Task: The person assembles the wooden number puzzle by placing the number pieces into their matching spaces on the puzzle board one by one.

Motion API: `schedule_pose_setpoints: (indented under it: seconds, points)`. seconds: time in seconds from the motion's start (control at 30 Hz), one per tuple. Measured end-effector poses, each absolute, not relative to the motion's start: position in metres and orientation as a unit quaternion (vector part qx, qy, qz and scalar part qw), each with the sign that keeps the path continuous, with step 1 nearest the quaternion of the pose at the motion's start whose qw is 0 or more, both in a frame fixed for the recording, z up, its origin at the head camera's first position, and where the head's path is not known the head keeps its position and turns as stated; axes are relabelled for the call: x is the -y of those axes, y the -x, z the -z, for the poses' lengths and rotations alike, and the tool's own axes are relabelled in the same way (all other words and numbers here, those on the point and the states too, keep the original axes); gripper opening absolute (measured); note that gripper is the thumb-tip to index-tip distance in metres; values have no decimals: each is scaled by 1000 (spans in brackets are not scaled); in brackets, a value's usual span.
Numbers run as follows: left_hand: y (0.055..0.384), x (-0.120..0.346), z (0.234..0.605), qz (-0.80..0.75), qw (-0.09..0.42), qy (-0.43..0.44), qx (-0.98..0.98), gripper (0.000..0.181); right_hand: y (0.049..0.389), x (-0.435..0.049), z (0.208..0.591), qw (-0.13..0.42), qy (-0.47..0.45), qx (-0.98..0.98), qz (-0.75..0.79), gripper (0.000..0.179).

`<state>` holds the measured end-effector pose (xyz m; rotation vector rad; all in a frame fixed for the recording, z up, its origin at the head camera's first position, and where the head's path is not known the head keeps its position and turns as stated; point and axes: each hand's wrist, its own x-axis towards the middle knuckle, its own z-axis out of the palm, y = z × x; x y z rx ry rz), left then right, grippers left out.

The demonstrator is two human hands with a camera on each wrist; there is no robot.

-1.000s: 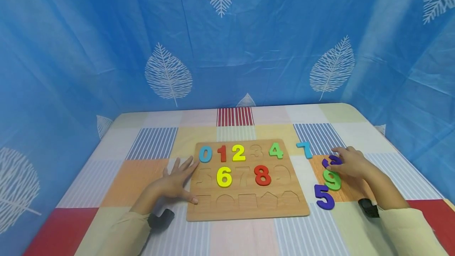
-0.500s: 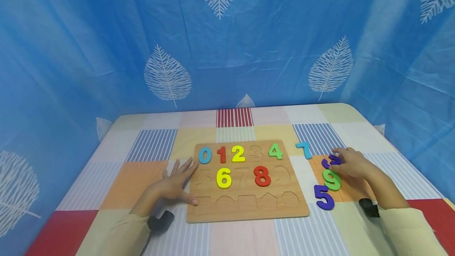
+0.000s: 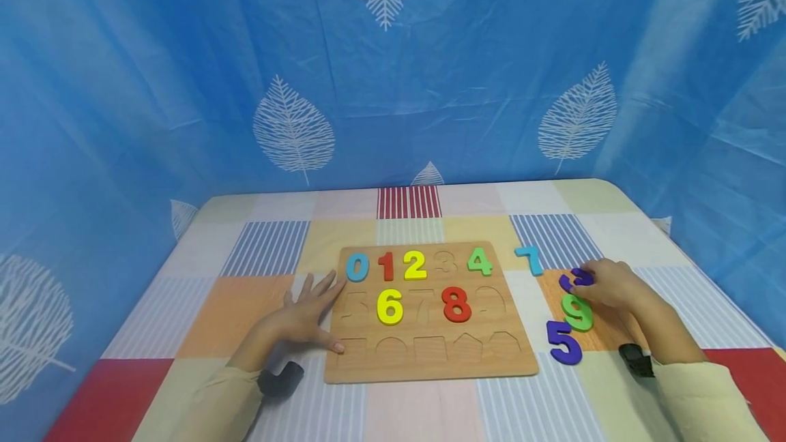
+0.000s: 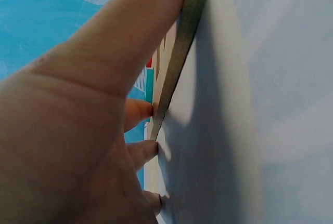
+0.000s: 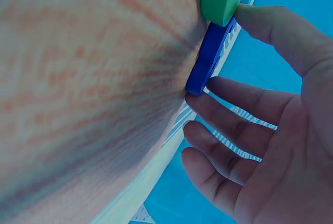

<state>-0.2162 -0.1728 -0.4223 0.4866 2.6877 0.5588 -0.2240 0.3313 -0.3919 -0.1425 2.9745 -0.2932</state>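
Observation:
My right hand [image 3: 614, 285] pinches a purple number 3 [image 3: 568, 284] lying on the cloth right of the board, its thumb on one side and its first fingers on the other. In the right wrist view the purple number 3 [image 5: 203, 65] shows edge-on between thumb and fingertips, touching a green number 9 [image 5: 218, 0]. My left hand [image 3: 301, 319] is spread and rests on the left edge of the wooden number board [image 3: 430, 367], thumb on its lower corner. Seated or lying on that board are a blue 0, red 1, yellow 2, green 4, yellow 6 and red 8.
A purple number 5 [image 3: 565, 344] lies nearer me, below the green number 9 [image 3: 582, 319]. Beyond them lies a blue number 7 [image 3: 533, 261]. The patchwork tablecloth [image 3: 417, 411] covers the table, and a blue leaf-print curtain [image 3: 430, 74] hangs behind it.
The thumb and index finger of my right hand have drawn slightly closer together around the purple number 3. My left hand stays at the board's edge.

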Motion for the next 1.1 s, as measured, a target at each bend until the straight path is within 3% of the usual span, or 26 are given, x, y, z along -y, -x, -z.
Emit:
schedule_pose_setpoints:
  seconds: [0.2,0.6,1.1]
  points:
    - [215,173,421,-197,178,-169,-949,117,226,-328,393,71,42,-991,109,73]
    - [216,174,423,-197,179,-174,-948,117,237,-310,391,24,111,-986,125,60]
    - [215,175,420,-199,171,-182,-947,115,259,-253,374,37,152,-972,176,61]
